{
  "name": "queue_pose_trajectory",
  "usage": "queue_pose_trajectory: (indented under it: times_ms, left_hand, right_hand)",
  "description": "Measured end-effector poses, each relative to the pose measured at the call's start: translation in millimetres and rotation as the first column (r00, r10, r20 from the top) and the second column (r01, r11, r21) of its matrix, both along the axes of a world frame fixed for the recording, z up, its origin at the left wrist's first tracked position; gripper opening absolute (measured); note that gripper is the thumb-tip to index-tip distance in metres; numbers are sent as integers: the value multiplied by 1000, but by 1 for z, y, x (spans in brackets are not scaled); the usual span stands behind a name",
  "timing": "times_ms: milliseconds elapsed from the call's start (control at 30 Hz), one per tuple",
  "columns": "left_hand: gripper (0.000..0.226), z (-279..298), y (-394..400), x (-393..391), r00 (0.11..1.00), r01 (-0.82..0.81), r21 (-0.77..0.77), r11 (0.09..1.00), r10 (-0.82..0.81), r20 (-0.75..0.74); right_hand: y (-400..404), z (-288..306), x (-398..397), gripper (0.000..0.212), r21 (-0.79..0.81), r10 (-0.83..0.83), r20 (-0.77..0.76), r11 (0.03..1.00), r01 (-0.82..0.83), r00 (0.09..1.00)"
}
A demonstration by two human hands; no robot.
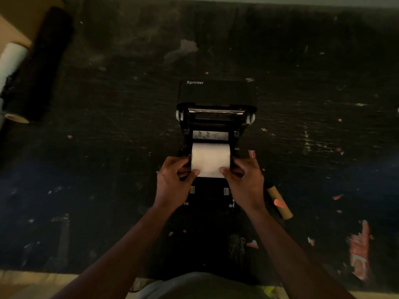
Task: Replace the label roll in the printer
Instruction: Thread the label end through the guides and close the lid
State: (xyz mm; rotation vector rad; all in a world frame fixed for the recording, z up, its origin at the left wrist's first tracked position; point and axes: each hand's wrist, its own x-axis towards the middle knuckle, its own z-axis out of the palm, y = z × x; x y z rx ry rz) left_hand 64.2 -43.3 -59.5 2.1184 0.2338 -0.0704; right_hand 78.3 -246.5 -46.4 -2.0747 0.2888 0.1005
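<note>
A black Xprinter label printer (216, 93) stands open in the middle of a dark, scratched table, its lid tipped away from me. A white label roll (210, 157) lies in the open bay between the side guides. My left hand (172, 182) grips the roll's left end, thumb pressed on the loose front edge of the paper. My right hand (244, 180) holds the right end the same way. An empty brown cardboard core (279, 202) lies on the table just right of my right wrist.
At the far left lie a long black roll (43, 61) and a white roll (11, 59) beside a cardboard box (15, 20). Torn red and white label scraps (359, 251) are stuck to the table at the right. The table's near edge (32, 277) runs below my arms.
</note>
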Motion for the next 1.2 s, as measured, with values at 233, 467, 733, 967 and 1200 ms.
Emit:
queue_pose_trajectory:
  times_ms: [233,467,733,967,1200]
  left_hand:
    - [43,3,-4,2,998,-52,28,998,52,-31]
    - [17,13,-11,-5,957,-286,-97,953,279,-83]
    - [19,16,2,2,888,-354,-336,873,202,-413]
    - [16,16,12,3,858,-260,-363,895,41,-513]
    - [13,10,17,7,872,-121,-265,957,-26,-489]
  right_hand:
    - [6,4,-4,35,-67,-49,18,996,50,999]
    - [4,6,-8,6,63,-219,-13,974,219,976]
    - [-5,3,-2,20,289,-210,-303,909,300,930]
    - [-21,-5,-3,16,228,-41,-388,964,138,921]
    - [-30,-7,0,13,160,75,-357,987,-18,931]
